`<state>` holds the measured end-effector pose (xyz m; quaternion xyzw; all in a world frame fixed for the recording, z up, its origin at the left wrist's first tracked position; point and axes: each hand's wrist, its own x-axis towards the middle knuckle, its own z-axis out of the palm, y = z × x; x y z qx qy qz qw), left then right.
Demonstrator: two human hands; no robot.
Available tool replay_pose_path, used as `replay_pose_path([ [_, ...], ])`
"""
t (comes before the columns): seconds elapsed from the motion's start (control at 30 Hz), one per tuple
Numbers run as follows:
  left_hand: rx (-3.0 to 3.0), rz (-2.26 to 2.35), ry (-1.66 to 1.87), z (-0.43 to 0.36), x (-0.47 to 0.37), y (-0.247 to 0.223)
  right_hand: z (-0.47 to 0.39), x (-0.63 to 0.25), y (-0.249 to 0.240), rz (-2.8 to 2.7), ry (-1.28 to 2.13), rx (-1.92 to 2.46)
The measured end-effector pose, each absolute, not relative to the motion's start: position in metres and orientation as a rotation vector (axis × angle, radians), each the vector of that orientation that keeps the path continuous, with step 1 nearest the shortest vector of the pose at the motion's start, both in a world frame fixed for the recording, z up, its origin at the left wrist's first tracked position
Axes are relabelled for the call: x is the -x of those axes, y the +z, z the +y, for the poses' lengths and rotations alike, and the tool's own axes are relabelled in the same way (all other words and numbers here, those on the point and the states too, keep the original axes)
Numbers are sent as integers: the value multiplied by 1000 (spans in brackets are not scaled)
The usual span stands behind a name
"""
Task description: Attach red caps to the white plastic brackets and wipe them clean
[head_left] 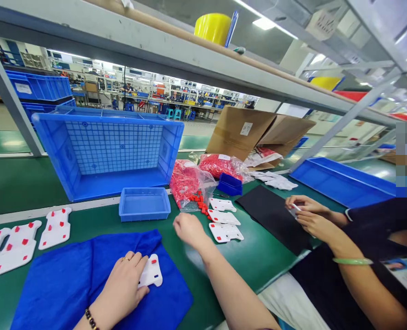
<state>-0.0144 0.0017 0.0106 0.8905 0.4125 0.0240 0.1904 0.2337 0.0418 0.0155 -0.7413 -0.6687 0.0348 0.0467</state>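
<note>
My left hand (126, 279) is closed over a white plastic plate (151, 271) lying on a blue cloth (62, 279). A red piece sits in the plate's upper corner, and small dark slots show below it. My fingers cover the rest of the plate. To the right, my right hand (188, 229) hovers over the green table with its fingers curled in; whatever may be in them is hidden. Close beyond it are loose small red parts (199, 200) spilling by a plastic bag. Beside these lie several white plates (224, 217) with red pieces.
More white plates (57, 228) with red pieces lie at the left. A small blue tray (144, 211) stands before a large tipped blue crate (121, 182). Bags of red parts (186, 181) sit behind. At right, a co-worker's hands (309, 215) hold a white piece over a black mat (268, 206).
</note>
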Motion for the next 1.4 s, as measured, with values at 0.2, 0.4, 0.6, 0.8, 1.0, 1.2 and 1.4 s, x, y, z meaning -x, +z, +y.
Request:
replay_pose_path([
  [0.2, -2472, 1150, 105, 3, 19, 5, 79, -291, 5, -1563, -203, 2596],
  [0.4, -2477, 1142, 134, 2, 20, 6, 85, -315, -20, -1413, -230, 2635],
  [0.6, -2379, 1122, 318, 5, 19, 9, 91, -316, -30, -1458, -207, 2452],
  [0.8, -1735, 1042, 682, 15, 21, 20, 90, -303, -36, -1455, -50, 1977],
  [1.0, -761, 847, 825, 29, 34, 16, 86, -297, -36, -1281, 174, 1679],
  [1.2, -504, 765, 849, 33, 39, 12, 85, -300, -36, -1208, 262, 1639],
  [1.4, -534, 738, 851, 32, 40, 13, 97, -278, -23, -1379, 376, 1639],
])
